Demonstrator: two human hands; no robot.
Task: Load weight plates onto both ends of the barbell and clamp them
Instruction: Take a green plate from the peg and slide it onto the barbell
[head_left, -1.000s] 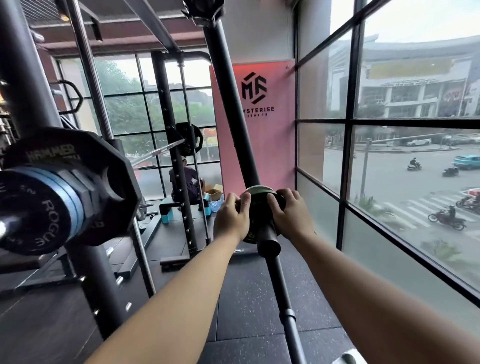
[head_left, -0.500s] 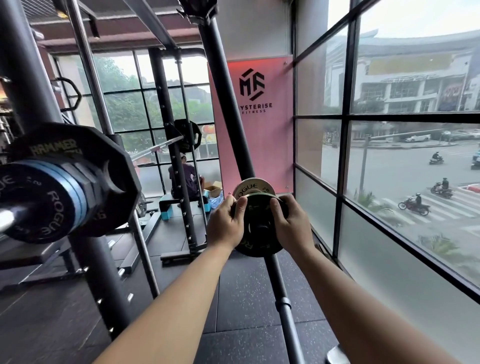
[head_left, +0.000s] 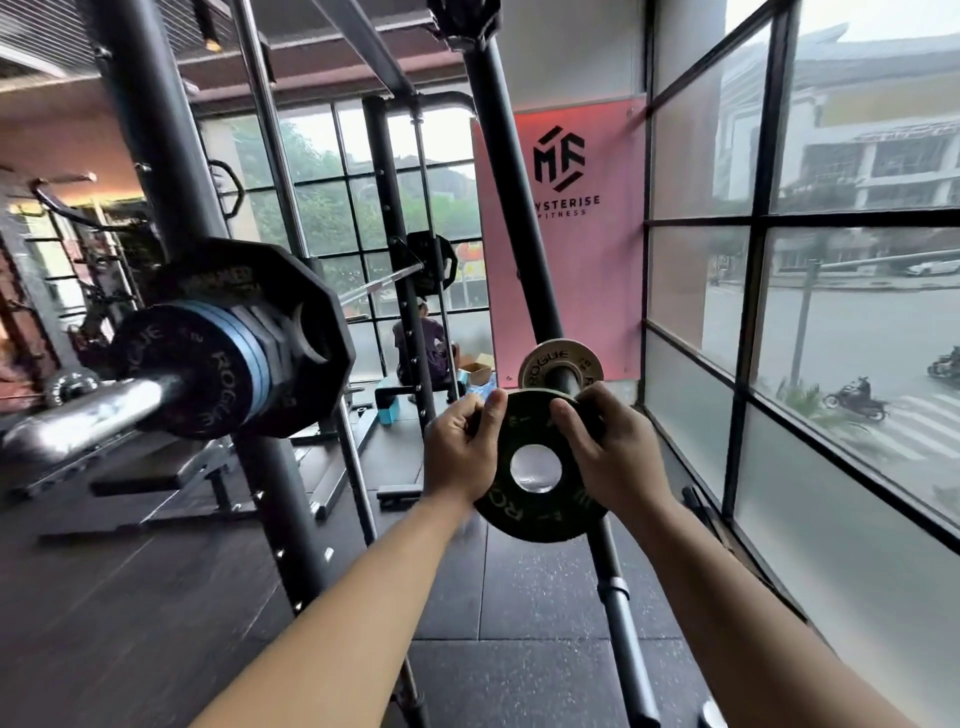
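Note:
A small black Rogue plate (head_left: 540, 514) is in both hands, its face and centre hole turned toward me. My left hand (head_left: 460, 449) grips its left rim and my right hand (head_left: 605, 452) grips its right rim. Just behind it a smaller grey Rogue plate (head_left: 560, 358) sits on a storage peg of the slanted rack post (head_left: 519, 234). At the left, the barbell's chrome sleeve end (head_left: 88, 415) points toward me, carrying a small black Rogue plate (head_left: 208, 374), thin blue plates (head_left: 249, 353) and a large black faceted plate (head_left: 306, 322).
The rack upright (head_left: 171, 156) stands behind the loaded sleeve. A glass window wall (head_left: 779, 364) runs along the right. A person (head_left: 423, 343) sits far back by a second racked barbell (head_left: 384, 283). A bench (head_left: 150, 473) stands low at the left on dark rubber flooring.
Both hands pulled the black plate off the storage peg toward me and lower, uncovering the grey plate left on the peg. The view swung slightly, bringing the barbell sleeve closer.

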